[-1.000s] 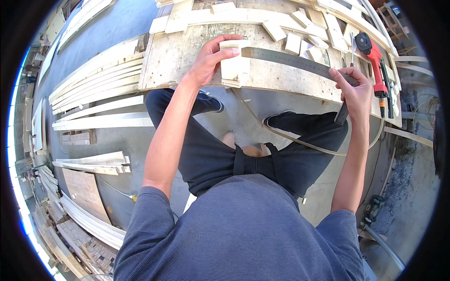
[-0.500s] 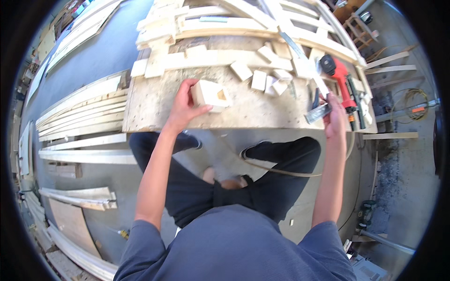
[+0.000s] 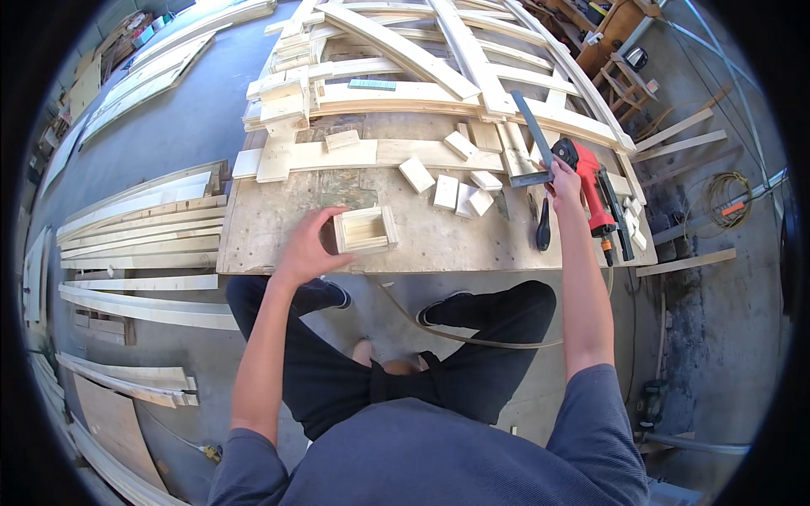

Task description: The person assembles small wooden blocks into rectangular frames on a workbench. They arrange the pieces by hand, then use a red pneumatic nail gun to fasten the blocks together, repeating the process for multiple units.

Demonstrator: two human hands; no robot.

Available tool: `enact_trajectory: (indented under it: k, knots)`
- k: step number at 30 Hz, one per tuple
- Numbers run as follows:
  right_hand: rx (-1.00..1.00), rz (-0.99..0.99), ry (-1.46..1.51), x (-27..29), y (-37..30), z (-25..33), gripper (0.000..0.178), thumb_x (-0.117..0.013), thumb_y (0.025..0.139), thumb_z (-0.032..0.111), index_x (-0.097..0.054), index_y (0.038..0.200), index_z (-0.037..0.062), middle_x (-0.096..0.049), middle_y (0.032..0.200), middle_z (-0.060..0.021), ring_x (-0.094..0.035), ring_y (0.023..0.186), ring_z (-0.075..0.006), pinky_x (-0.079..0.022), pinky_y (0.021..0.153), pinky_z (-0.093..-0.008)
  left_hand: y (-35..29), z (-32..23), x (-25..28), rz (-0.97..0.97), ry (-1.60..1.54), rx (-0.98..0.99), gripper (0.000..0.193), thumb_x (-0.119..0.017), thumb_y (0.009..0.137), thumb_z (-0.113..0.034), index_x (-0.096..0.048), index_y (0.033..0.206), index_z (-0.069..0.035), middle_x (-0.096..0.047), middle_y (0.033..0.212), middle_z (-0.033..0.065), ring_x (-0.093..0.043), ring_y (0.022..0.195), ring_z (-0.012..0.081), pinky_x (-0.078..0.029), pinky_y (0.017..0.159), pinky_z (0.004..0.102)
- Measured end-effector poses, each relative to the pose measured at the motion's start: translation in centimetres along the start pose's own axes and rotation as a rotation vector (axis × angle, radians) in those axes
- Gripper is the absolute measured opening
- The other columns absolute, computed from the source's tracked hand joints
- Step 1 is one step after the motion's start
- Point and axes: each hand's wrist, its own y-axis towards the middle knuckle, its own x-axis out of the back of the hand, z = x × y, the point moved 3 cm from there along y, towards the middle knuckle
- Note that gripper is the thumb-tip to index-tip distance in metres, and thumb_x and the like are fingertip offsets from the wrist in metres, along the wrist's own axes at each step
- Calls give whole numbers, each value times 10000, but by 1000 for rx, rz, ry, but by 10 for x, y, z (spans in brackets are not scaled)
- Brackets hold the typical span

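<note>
A small open-topped wooden box sits near the bench's front edge, its hollow facing up. My left hand is at its left side, with thumb and forefinger gripping the two near corners. My right hand is closed around a metal try square, whose long blade points away from me and whose short arm reaches left. Just right of that hand lies a red and black nail gun. A black-handled tool lies on the bench beside my right wrist.
Several short wood blocks are scattered beyond the box on the wooden workbench. Slatted frames of pale boards fill its far side. An air hose hangs in front of my legs. Long planks are stacked at left.
The box has tipped so its hollow now faces up, and it sits lower in view with my left hand. My right hand has swung the square leftward, away from the nail gun.
</note>
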Motion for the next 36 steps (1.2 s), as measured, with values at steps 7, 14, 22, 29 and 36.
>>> enact_trajectory:
  k: [7,14,22,29,36]
  knots:
    - [462,-145,-560,-18,-18,6,436,-781,988,169,-781,1411,64,-818,1266,-151,-773,1137,-333,-583,1039,-414,8,-12,-16,-45,-31,-81,836,-1010,734,-206,-642,1478,-111,-676,1427,154,-644,1354,383,-513,1173,468]
    - [658,563,-197,-111,-228,30,734,-928,915,250,-640,1571,90,-746,1430,-90,-683,1302,-232,-575,1054,-395,21,-26,-28,-51,-23,-174,825,-1013,730,-208,-648,1462,-96,-676,1441,155,-622,1392,383,-495,1195,473]
    - [588,848,-272,-160,-255,8,993,-1047,667,118,-628,1567,147,-691,1388,-83,-665,1216,-269,-585,1062,-405,19,-35,-37,-66,-61,-181,788,-1002,712,-163,-672,1425,-103,-693,1387,129,-640,1337,364,-518,1159,469]
    - [613,799,-200,-161,-254,9,812,-1024,640,105,-744,1402,112,-741,1198,-47,-677,1074,-203,-602,1027,-368,19,-35,-40,-91,-62,-171,752,-978,691,-135,-680,1381,-109,-701,1298,111,-650,1244,365,-538,1100,471]
    - [641,826,-253,-161,-253,7,791,-966,690,46,-709,1437,79,-746,1275,-43,-704,1102,-157,-596,1043,-336,18,-34,-40,-101,-46,-206,759,-971,686,-137,-683,1387,-104,-689,1290,112,-646,1235,362,-539,1090,458]
